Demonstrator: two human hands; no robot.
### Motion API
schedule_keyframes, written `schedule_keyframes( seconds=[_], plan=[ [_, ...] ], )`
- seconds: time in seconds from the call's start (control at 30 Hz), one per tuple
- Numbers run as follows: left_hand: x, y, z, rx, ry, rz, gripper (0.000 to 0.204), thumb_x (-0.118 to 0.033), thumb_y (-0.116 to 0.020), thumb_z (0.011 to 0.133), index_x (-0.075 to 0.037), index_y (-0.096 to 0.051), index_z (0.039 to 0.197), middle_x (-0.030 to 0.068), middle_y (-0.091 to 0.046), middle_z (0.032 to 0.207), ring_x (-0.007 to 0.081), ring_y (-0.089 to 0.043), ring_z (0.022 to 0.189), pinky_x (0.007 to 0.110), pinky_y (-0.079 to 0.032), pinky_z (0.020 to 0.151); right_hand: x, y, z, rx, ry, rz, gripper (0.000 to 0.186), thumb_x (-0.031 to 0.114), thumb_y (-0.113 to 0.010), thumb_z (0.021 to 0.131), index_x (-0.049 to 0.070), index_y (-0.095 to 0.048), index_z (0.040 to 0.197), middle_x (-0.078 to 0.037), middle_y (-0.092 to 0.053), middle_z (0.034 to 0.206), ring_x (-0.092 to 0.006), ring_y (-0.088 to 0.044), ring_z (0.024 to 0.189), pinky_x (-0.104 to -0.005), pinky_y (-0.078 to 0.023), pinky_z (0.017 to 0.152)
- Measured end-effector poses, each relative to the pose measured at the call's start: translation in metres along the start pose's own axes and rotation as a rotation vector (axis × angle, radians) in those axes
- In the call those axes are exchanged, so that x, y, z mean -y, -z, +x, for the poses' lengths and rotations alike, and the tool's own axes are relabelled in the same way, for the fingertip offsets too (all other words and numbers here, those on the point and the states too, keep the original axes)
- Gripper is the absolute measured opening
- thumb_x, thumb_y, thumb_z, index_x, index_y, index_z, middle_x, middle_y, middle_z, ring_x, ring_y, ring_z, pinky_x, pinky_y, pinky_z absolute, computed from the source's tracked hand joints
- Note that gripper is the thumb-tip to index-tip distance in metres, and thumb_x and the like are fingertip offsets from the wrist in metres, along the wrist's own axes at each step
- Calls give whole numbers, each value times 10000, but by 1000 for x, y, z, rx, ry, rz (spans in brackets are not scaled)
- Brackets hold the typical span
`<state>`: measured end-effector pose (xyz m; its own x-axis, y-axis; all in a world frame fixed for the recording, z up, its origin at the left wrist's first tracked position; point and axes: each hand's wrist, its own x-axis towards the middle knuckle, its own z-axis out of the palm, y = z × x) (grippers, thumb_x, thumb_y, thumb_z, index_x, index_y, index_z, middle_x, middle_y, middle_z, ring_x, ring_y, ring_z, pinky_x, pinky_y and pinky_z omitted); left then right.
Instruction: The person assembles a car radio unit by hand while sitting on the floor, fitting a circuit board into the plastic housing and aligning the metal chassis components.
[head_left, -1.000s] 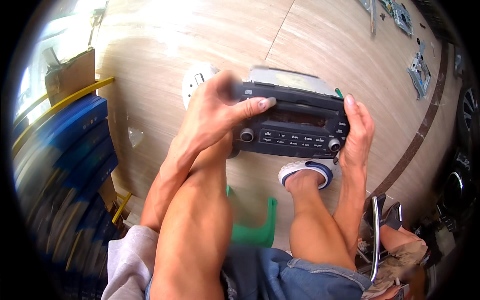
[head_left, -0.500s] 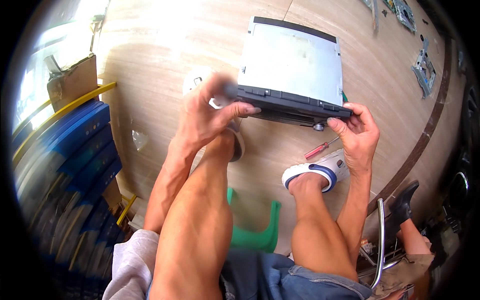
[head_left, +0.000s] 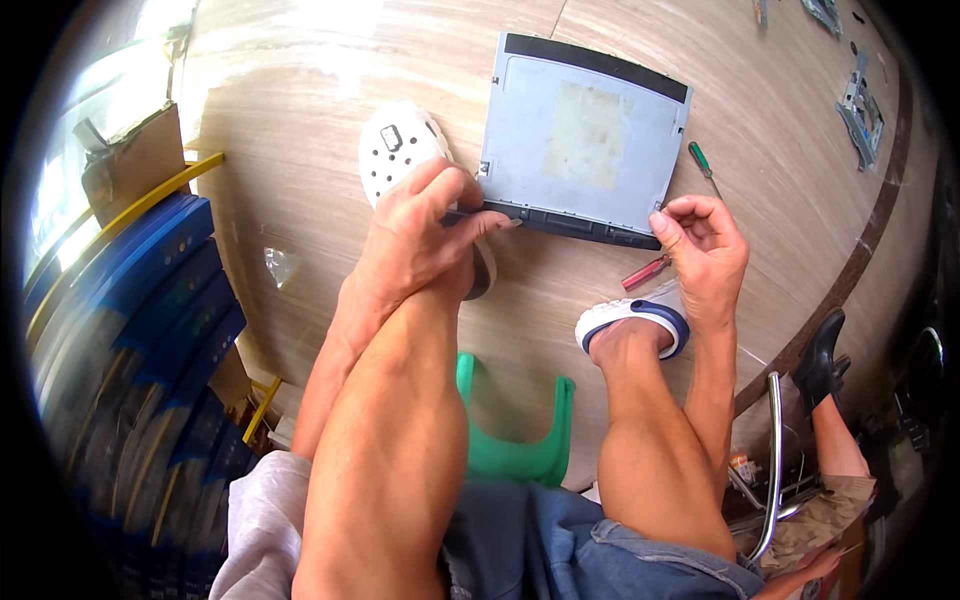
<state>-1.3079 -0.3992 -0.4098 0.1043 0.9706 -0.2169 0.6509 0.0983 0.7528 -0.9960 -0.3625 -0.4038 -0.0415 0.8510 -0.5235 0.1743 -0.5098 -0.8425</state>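
Observation:
A flat electronic unit (head_left: 530, 110) with a grey metal cover and a black front panel (head_left: 580, 226) lies in front of me, panel side toward me. A yellowish patch marks the middle of its cover. My left hand (head_left: 415, 230) grips the near left corner, thumb along the black panel, other fingers curled and partly hidden. At the near right corner, my right hand (head_left: 710, 255) is closed, its thumb pressed on the unit's edge and its fingers bent beside it. A red-handled screwdriver (head_left: 645, 273) lies by my right wrist; a green-handled one (head_left: 699, 156) lies beyond that hand.
A green plastic stool (head_left: 520, 455) stands between my legs. Blue boxes (head_left: 170, 260) are stacked on a yellow-framed rack at left, under a cardboard box (head_left: 135, 165). Metal brackets (head_left: 860, 120) lie at far right. Another person's black shoe (head_left: 822, 360) is at right, near a chrome tube (head_left: 775, 460).
The unit has tilted down, so its front panel shows less and its cover more. My right hand has shifted slightly left along the corner. The green-handled screwdriver has come into sight.

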Motion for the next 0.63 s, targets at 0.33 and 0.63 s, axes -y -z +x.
schedule_keyframes(
  seconds=[0.33,0.63],
  plan=[
    [4,5,10,19,-130,315,580,-506,-869,714,-26,-669,971,152,-690,920,370,-653,916,460,-474,937,-18,11,-14,97,150,-619,540,197,-923,727,6,-659,1158,-147,-682,1162,-328,-668,1083,-413,-531,918],
    [5,-12,17,148,-164,356,551,-471,-874,718,-34,-639,957,158,-694,845,359,-658,901,460,-462,948,-32,15,-9,154,73,-740,518,129,-868,826,-47,-629,1251,-136,-634,1157,-239,-738,814,-304,-646,556]
  ],
)
